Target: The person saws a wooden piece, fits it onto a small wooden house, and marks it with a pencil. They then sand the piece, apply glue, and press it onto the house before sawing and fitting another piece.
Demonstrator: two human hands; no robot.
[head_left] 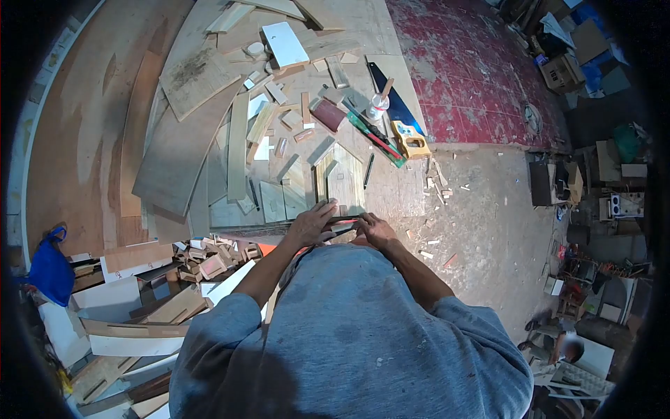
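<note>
A person in a grey shirt bends over a plywood worktable (pixel 391 188) strewn with offcuts, seen from the head camera; the left hand (pixel 312 223) lies flat-fingered on the near edge of a house-shaped wooden panel (pixel 342 180), fingers close together and pressing down on it; the right hand (pixel 375 228) sits just beside it, fingers curled around a small dark piece (pixel 343 224) at the panel's base, though what that piece is cannot be told; the panel lies flat at the table's near edge, its pointed end facing away from the person; beyond it rest a handsaw (pixel 399 119) with a yellow handle, a white glue bottle (pixel 377 107) and a long green-and-red tool (pixel 377 140); a white board (pixel 285 43) lies further back among scattered blocks; to the left, a heap of small wood blocks (pixel 213 262) sits beside stacked boards and a blue bag (pixel 50 269); to the right, bare concrete floor (pixel 488 230) meets red-painted floor (pixel 474 70).
</note>
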